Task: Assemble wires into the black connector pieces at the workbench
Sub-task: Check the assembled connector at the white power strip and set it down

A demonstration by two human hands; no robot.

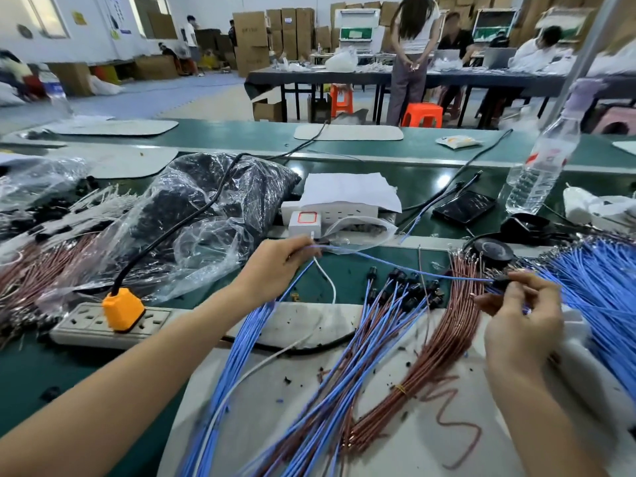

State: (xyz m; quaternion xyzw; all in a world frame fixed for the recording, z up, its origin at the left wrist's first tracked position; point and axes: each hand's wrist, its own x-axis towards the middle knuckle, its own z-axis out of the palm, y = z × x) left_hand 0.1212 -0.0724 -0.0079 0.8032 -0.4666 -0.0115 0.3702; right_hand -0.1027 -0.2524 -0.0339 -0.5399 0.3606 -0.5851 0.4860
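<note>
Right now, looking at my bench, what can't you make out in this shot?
Head view: whether the blue wire is seated in the black connector; the right hand covers the joint.
Head view: what the plastic bag holds; wrinkles and glare hide it.
Head view: how far the blue wire bundle runs; the right edge cuts it.

1. My left arm [137, 356] reaches in from the lower left, forearm bare, wrist straight.
2. My left hand [278, 266] lies back up, thumb and fingertips pinching a wire [413, 271].
3. My right arm [550, 425] comes up from the lower right edge.
4. My right hand [523, 315] has its fingers curled, thumb and forefinger gripping a connector [500, 283].
5. My hands are well apart.
</note>
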